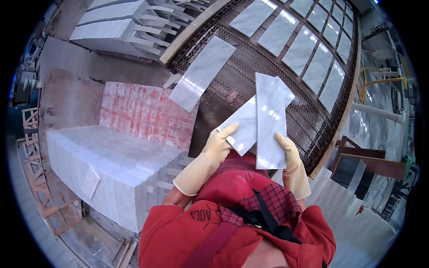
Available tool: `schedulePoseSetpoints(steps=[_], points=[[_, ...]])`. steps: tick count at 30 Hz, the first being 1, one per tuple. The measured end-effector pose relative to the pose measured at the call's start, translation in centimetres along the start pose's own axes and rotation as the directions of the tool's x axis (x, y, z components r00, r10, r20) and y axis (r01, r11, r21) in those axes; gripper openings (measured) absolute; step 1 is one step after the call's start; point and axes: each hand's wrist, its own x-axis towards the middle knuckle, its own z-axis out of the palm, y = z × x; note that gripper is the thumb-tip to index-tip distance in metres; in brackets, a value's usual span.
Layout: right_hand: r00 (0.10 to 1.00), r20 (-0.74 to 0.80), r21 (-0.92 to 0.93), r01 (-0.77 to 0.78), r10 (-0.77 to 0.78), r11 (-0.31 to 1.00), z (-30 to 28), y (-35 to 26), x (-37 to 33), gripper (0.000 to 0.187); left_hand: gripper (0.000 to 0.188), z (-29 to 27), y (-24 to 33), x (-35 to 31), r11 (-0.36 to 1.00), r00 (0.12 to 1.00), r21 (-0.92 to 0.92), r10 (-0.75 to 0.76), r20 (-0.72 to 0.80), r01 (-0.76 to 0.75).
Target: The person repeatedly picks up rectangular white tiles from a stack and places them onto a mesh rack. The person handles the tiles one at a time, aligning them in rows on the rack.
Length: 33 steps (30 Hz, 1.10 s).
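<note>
Gloved left hand (219,145) and right hand (289,154) each grip a marble tile (270,120), the left one's tile (243,127) partly hidden behind.

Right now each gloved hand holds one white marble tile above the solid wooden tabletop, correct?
Not quite. In the head view, the left hand and right hand each hold a white marble tile, but above a dark wire-mesh rack, not a solid wooden tabletop.

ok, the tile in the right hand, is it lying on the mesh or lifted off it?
Lifted. The right hand grips the long marble tile by its lower edge, above the wire mesh, overlapping the left hand's tile.
</note>
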Motion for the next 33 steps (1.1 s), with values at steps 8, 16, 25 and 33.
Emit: schedulePoseSetpoints(steps=[8, 16, 25, 33], points=[[0.993, -0.059, -0.087, 0.098, -0.103, 0.991, 2.3, -2.7, -2.7, 0.050, 0.046, 1.6, 2.6, -3.6, 0.996, 0.991, -0.016, 0.085, 0.100, -0.083], [0.978, -0.099, -0.107, 0.172, -0.183, 0.979, 2.3, -4.4, -3.4, 0.052, 0.048, -1.2, 4.9, -6.4, 0.990, 0.987, 0.032, 0.136, 0.091, -0.139], [0.898, -0.220, -0.016, 0.388, -0.382, 0.921, -0.8, -5.3, 2.1, 0.050, 0.050, -3.0, 3.4, -1.6, 0.920, 0.916, 0.040, 0.382, 0.124, -0.389], [0.910, -0.322, -0.144, 0.227, -0.263, 0.963, 2.1, 0.2, 4.6, 0.054, 0.048, -4.9, 2.6, 7.8, 0.974, 0.978, -0.109, 0.204, 0.050, -0.198]])
